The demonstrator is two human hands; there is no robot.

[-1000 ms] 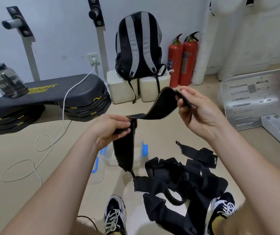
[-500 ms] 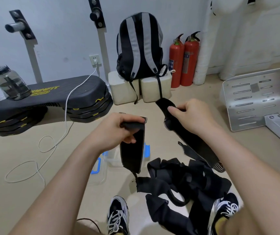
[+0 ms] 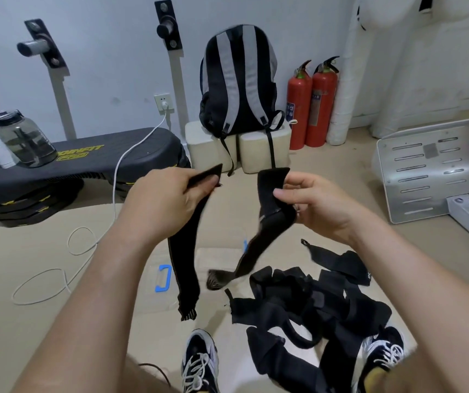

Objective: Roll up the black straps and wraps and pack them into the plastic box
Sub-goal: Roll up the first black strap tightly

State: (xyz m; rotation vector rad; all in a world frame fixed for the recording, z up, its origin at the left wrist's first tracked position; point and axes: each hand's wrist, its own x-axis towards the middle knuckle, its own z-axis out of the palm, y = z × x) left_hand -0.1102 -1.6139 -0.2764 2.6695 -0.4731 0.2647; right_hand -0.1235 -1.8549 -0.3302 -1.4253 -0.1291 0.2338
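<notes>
2 thumb-and-finger pinches: left hand holds the left wrap, right hand the right wrap, tops up, dangling apart by the plastic box, probably to straighten before rolling.

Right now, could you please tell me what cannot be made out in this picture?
Head view:
Plastic box: clear, mostly behind the left forearm, left wrap and right wrap; contents unknowable.
Pile of straps: tangled, cut by the bottom edge; count unclear.
Lower end of the right wrap: motion-blurred.
Fire extinguisher labels: too small to read.
</notes>
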